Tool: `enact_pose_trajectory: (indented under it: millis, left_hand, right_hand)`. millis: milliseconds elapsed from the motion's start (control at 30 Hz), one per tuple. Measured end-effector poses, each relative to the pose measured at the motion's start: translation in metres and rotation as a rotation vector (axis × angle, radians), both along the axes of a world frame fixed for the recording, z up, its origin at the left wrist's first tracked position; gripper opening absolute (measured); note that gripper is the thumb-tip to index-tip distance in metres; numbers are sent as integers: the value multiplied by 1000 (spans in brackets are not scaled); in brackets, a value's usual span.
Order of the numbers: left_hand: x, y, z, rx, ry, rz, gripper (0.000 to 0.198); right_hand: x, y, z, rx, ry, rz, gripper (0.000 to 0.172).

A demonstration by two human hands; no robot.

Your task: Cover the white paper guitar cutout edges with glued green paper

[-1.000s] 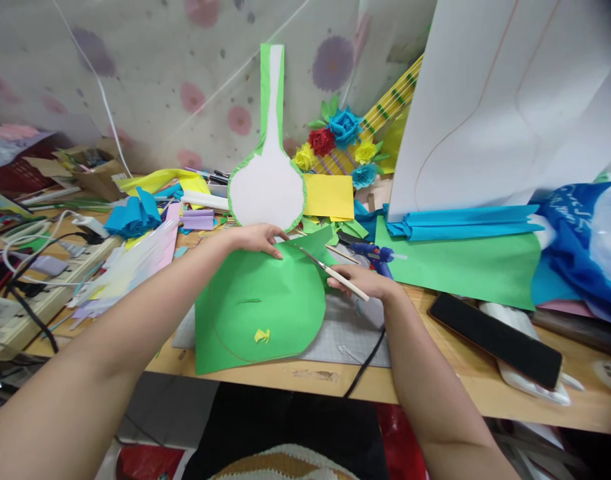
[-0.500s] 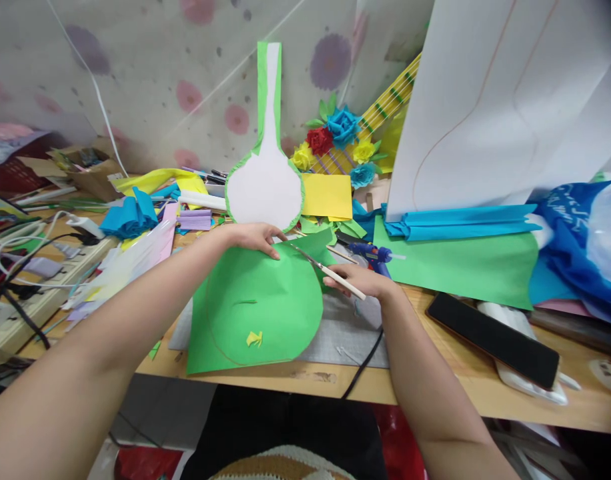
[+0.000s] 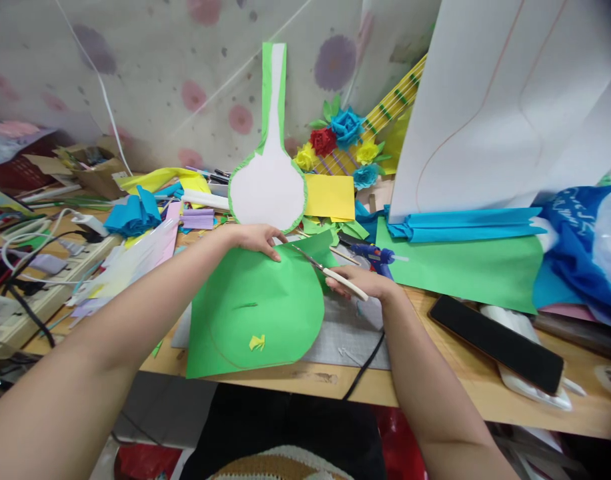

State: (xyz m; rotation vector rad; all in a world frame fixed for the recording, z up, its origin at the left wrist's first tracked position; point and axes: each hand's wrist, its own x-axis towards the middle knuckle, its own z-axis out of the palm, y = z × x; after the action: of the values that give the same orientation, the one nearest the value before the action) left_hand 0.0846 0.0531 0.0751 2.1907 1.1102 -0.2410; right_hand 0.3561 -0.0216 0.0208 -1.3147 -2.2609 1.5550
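A sheet of green paper (image 3: 265,300) lies over the front of the table, its right side cut to a curve and a pencil-like line running round its lower left. At its upper edge my left hand (image 3: 259,240) grips it, thumb on top and fingers partly hidden behind. My right hand (image 3: 355,281) is closed on a pair of scissors (image 3: 343,281) with pale handles, and their blades meet the paper just right of my left hand. A yellow scrap (image 3: 257,343) rests on the sheet. Beneath it shows a grey cutting mat (image 3: 335,333).
Behind stands a white lute-shaped cutout (image 3: 268,190) edged in green. Right of my hand lie a blue glue gun (image 3: 373,255), another green sheet (image 3: 460,267) and a black phone (image 3: 495,343). A power strip (image 3: 50,293) with cables is at left; blue crepe paper (image 3: 465,222) lies behind.
The view has shifted slightly, so the surroundings appear a little farther right. Both hands keep nearly the same hold, with the scissors at almost the same spot on the green paper.
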Motion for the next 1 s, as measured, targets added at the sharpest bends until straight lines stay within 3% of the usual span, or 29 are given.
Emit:
enact_pose_trajectory:
  millis: [200,533,1000]
  left_hand:
    - [2,-3,2,-17,6,6,78]
    - [4,3,3,-11,-22,-43,80]
    - [-2,3,5,0,26,-51,82]
  right_hand:
    - [-3,-1,4,13,-15,31,60]
    - [-6,2,-1,4,-1,25,48]
    - [-11,4,-4,-1,14,27,50]
